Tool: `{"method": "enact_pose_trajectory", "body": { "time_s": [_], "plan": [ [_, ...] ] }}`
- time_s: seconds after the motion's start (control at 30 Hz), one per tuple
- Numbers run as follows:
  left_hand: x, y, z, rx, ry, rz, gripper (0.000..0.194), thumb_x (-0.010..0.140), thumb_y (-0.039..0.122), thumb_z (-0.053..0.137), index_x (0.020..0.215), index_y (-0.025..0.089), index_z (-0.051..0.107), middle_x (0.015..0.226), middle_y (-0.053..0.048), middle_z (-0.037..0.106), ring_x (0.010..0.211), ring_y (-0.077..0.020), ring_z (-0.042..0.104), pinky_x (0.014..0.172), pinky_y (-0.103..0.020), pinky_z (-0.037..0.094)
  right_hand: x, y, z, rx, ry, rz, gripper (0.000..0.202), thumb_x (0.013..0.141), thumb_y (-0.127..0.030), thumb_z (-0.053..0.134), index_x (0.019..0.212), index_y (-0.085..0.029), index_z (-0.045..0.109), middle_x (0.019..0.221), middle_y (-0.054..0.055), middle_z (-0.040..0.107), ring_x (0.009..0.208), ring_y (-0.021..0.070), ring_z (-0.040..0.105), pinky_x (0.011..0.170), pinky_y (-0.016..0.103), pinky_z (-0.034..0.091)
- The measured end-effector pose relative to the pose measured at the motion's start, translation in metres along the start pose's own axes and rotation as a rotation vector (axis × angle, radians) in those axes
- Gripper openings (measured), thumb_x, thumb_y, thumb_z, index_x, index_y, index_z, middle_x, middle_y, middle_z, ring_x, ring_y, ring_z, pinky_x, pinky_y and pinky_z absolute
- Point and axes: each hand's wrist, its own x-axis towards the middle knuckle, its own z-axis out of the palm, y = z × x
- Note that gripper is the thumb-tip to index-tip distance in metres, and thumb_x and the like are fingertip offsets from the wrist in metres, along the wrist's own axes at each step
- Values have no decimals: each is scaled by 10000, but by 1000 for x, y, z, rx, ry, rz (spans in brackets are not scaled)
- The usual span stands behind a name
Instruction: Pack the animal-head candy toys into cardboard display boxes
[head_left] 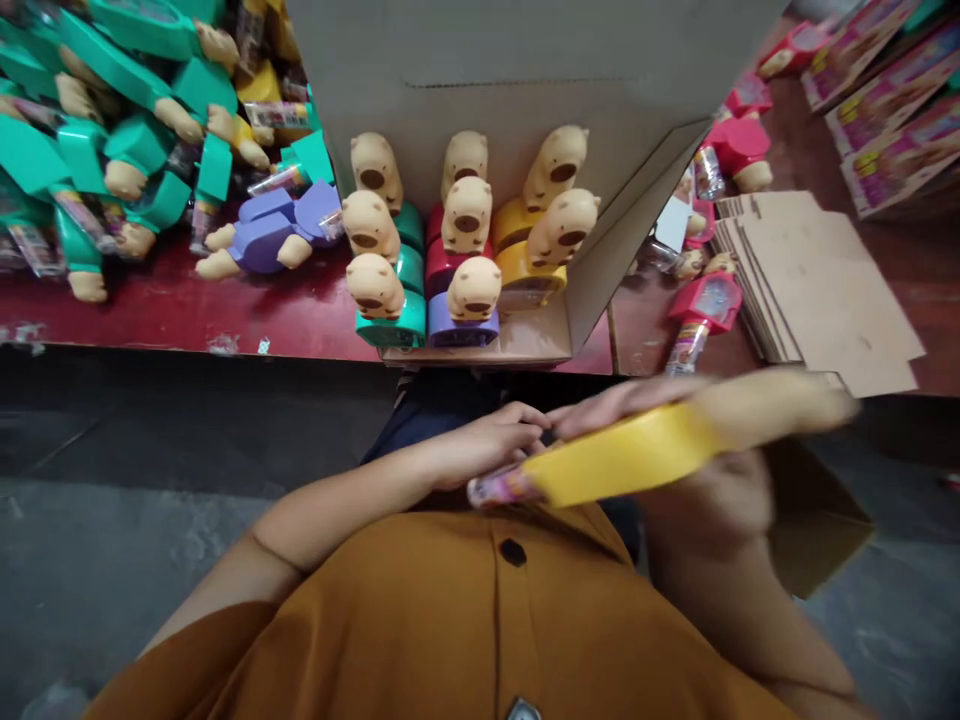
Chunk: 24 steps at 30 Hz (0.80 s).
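A yellow toy (630, 455) with a tan animal head lies sideways close to my chest. My right hand (720, 490) is wrapped around it, blurred. My left hand (491, 440) touches its lower end, where a small candy tube (499, 487) sticks out. In front of me an open cardboard display box (592, 270) holds rows of the same animal-head toys (465, 215) on green, red, purple and yellow bases.
On the dark red table (150, 310), a heap of green toys (112, 130) and a purple one (277, 235) lies at the left. Pink toys (705, 300), flat cardboard sheets (817, 280) and printed boxes (892, 100) lie at the right. Grey floor below.
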Motion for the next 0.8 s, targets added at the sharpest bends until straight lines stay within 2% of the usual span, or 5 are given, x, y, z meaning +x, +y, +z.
{"method": "enact_pose_trajectory", "body": {
  "time_s": [0.13,0.33,0.43,0.6,0.8],
  "plan": [
    [-32,-1,-27,-76,-67,105,205,952,168,405,996,180,605,890,-1,722,775,-101,685,682,-192,573,26,4,-14,-262,527,-428,202,758,-457,658,938,-372,629,859,-27,592,793,165,621,736,342,555],
    [-31,25,-86,298,654,395,250,949,220,374,1027,216,611,1001,-14,699,1001,-164,641,935,-348,505,42,23,-16,-489,98,-300,240,812,-347,605,1038,-310,532,976,24,611,907,207,627,762,368,548],
    [-4,38,-107,568,684,359,340,969,265,313,1188,210,567,1299,-24,573,1316,-218,426,1108,-445,324,48,16,-12,-621,49,-196,263,809,-366,611,1039,-279,519,1030,36,597,945,211,610,829,388,533],
    [21,34,-117,620,578,225,425,976,266,261,1335,130,443,1415,-57,466,1402,-258,262,1148,-491,206,62,30,5,-677,5,-273,253,833,-358,574,1057,-262,506,991,28,592,926,204,587,848,391,513],
    [21,34,-113,575,672,437,529,961,488,305,1393,191,380,1498,-110,331,1431,-338,112,1136,-607,80,57,48,8,-727,158,-393,391,856,-470,516,1202,-310,429,1117,62,552,1025,231,540,872,421,482]
  ]
}}
